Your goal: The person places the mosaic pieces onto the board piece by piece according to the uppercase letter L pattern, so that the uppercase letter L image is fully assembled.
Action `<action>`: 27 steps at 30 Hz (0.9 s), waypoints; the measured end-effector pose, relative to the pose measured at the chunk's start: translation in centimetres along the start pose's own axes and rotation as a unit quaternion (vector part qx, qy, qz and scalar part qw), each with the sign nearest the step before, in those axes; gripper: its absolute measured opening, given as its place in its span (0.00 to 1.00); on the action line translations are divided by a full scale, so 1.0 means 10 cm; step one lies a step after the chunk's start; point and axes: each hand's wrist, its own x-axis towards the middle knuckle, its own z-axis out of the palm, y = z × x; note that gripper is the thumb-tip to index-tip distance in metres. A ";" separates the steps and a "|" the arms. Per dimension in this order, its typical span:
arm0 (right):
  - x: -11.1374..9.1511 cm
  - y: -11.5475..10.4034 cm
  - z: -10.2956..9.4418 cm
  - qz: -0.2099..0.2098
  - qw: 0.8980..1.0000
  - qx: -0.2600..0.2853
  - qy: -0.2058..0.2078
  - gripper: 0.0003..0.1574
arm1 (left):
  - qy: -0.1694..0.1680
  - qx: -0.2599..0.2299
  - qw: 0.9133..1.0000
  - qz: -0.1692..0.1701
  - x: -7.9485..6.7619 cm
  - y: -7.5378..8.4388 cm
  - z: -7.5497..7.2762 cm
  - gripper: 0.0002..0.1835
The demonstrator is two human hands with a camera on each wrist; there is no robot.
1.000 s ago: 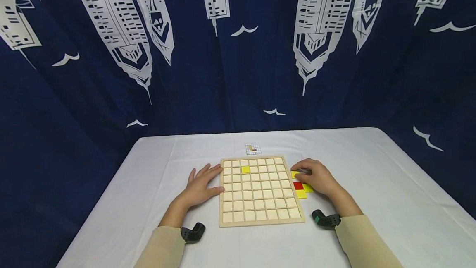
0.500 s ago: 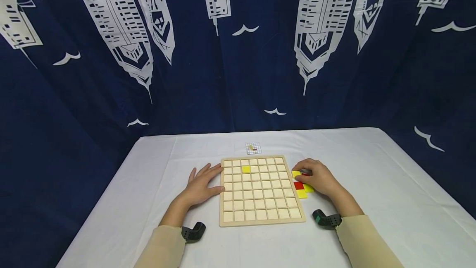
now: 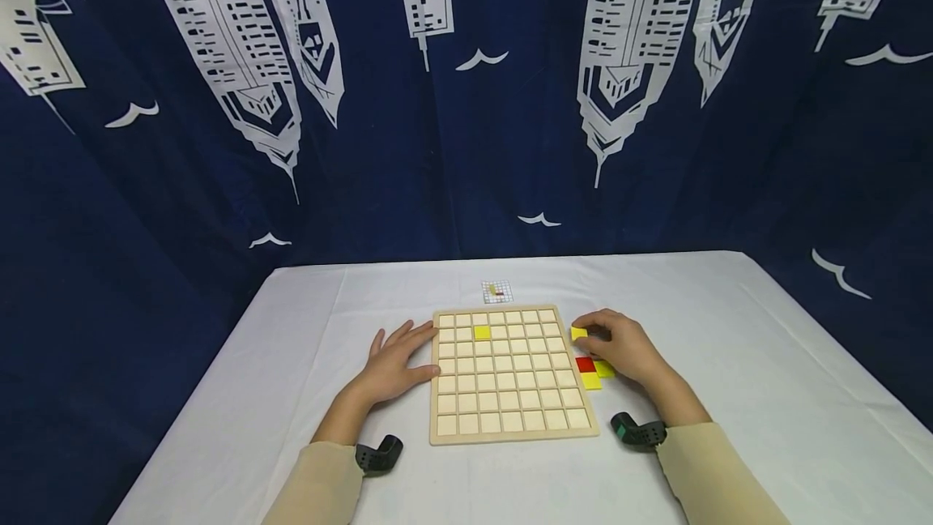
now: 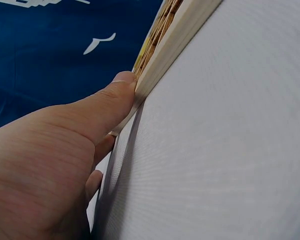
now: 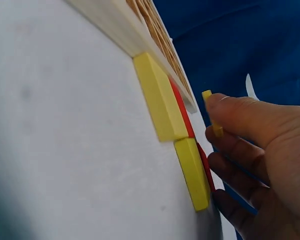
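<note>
A square wooden grid board lies on the white table, with one yellow tile in a cell of its second row from the back. Along the board's left edge rests my left hand, fingers spread and thumb at the rim. My right hand pinches a second yellow tile between thumb and fingers, beside the board's right edge. In the right wrist view that tile is raised above the others. Below the hand lie a red tile and two yellow tiles; another red tile is partly hidden.
A small printed grid card with coloured cells lies behind the board. A dark blue curtain with white building prints hangs past the table's far edge. Black cameras are strapped to both wrists.
My right hand has taken up the yellow tile at the board's right edge and lifted it slightly. The left hand and board stay in place.
</note>
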 end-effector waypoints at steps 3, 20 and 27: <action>0.01 -0.05 0.00 -0.009 1.000 0.001 0.005 0.15 | 0.001 0.001 1.000 0.000 0.00 -0.01 0.00 0.36; 0.01 -0.38 0.04 -0.082 0.996 0.030 0.006 0.14 | 0.000 0.000 1.000 -0.001 0.01 0.00 0.00 0.36; 0.05 -0.54 0.10 -0.106 0.993 0.045 -0.002 0.13 | 0.000 0.000 1.000 -0.002 0.01 0.00 0.01 0.37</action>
